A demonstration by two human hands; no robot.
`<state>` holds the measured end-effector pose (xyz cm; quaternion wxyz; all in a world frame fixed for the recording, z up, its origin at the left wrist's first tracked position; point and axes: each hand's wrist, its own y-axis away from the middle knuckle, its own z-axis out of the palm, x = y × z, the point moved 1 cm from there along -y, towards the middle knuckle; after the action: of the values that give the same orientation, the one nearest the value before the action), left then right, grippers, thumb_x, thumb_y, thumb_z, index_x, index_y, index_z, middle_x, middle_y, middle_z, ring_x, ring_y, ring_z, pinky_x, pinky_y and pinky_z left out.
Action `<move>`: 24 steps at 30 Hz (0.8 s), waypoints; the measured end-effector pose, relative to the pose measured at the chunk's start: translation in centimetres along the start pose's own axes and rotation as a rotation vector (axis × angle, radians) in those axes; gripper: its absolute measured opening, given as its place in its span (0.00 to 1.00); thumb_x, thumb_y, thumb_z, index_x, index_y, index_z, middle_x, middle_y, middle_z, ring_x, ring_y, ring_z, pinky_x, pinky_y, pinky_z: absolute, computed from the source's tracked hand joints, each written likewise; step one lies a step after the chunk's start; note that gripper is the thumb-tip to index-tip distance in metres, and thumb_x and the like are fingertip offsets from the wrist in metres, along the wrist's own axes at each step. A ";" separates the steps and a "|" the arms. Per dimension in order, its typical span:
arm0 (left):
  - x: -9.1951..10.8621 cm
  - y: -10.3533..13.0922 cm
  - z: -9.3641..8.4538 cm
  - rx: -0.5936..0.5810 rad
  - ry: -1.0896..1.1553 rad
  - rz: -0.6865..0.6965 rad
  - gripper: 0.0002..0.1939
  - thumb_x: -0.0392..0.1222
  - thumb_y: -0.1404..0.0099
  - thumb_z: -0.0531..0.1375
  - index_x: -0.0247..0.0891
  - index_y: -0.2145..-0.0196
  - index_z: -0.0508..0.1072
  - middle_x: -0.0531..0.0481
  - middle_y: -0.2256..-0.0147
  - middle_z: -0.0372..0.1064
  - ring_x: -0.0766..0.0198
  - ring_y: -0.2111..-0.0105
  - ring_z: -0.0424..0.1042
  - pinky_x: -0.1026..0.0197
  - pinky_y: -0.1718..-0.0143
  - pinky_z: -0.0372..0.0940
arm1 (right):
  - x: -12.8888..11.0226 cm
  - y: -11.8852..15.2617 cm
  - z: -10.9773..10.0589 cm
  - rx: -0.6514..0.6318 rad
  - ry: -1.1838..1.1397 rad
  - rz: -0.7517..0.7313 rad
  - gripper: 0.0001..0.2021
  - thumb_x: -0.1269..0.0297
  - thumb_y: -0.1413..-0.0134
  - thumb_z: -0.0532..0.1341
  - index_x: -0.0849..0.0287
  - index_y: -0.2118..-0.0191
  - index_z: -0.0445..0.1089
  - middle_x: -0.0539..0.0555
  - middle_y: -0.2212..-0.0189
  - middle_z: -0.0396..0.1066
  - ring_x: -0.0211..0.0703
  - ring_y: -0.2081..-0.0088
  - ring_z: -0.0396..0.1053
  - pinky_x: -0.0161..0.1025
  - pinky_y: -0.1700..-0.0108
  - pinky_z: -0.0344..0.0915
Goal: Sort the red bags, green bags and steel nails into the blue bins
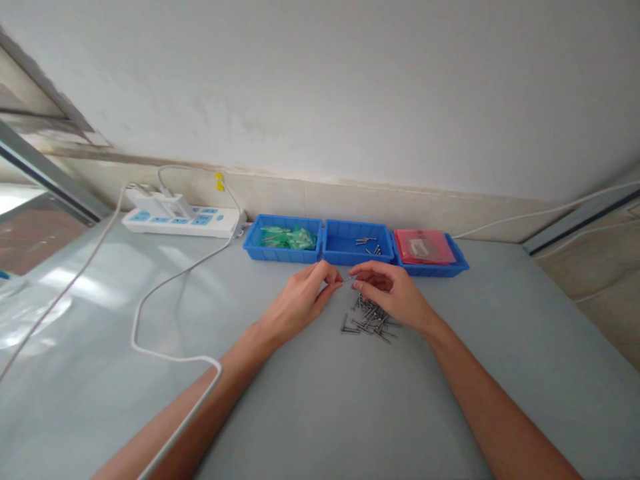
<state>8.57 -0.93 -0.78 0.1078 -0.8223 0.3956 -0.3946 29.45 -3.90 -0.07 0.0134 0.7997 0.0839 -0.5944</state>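
A thin metal screw (pixel 347 279) spans the small gap between my two hands. My left hand (pixel 305 297) pinches one end of it between thumb and fingertips. The other end lies at the thumb and index finger of my right hand (pixel 395 292), which close around it. Below my right hand a loose pile of grey screws (pixel 373 325) is spread on the grey table (pixel 320 400), partly hidden by that hand. Just behind the hands, the middle blue tray (pixel 343 258) holds several screws.
The left blue tray (pixel 280 255) contains green plastic packets (pixel 293 238). Red plastic bags (pixel 425 247) lie on the right blue tray (pixel 445 271). A white power strip (pixel 220 227) stands at the back left. Its white cable (pixel 137 327) loops across the table and over my left forearm.
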 end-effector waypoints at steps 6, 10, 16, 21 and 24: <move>-0.3 0.2 0.0 -0.040 0.019 0.002 0.05 0.38 0.26 0.56 0.42 0.61 0.61 0.53 0.62 0.74 0.66 0.64 0.74 0.64 0.61 0.67 | 0.0 0.0 0.2 -0.084 -0.262 0.072 0.11 0.61 0.48 0.69 0.57 0.59 0.78 0.52 0.68 0.78 0.38 0.72 0.71 0.36 0.69 0.68; 0.0 0.3 0.2 -0.011 -0.007 0.013 0.04 0.40 0.26 0.57 0.42 0.58 0.63 0.53 0.62 0.74 0.65 0.63 0.75 0.63 0.60 0.68 | 0.0 -0.2 0.2 -0.055 -0.306 0.068 0.08 0.60 0.49 0.69 0.57 0.63 0.79 0.51 0.72 0.77 0.38 0.73 0.71 0.36 0.69 0.68; 0.4 0.0 0.2 -0.004 -0.153 0.015 0.08 0.42 0.26 0.57 0.40 0.51 0.68 0.47 0.57 0.74 0.59 0.58 0.75 0.57 0.53 0.70 | 0.4 -0.6 -1.2 0.240 -0.321 -0.034 0.07 0.63 0.50 0.68 0.56 0.63 0.79 0.52 0.69 0.78 0.39 0.72 0.71 0.37 0.70 0.67; 0.0 0.1 0.6 -0.162 -0.213 0.060 0.10 0.41 0.24 0.53 0.37 0.54 0.72 0.45 0.58 0.74 0.57 0.57 0.74 0.55 0.53 0.70 | 0.6 -0.8 -2.1 0.347 -0.238 -0.060 0.21 0.63 0.49 0.67 0.53 0.48 0.75 0.56 0.53 0.78 0.38 0.72 0.71 0.36 0.75 0.65; 0.2 0.2 0.7 -0.200 -0.238 0.086 0.10 0.41 0.24 0.53 0.37 0.54 0.73 0.45 0.59 0.73 0.57 0.58 0.74 0.55 0.54 0.71 | 0.4 -0.6 -2.2 0.384 -0.065 -0.080 0.21 0.62 0.47 0.65 0.55 0.46 0.73 0.58 0.52 0.78 0.39 0.72 0.73 0.36 0.76 0.65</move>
<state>9.08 -1.24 -1.26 0.0886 -0.8521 0.4522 -0.2482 31.59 -2.95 0.22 -0.1604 0.7641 0.0003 -0.6249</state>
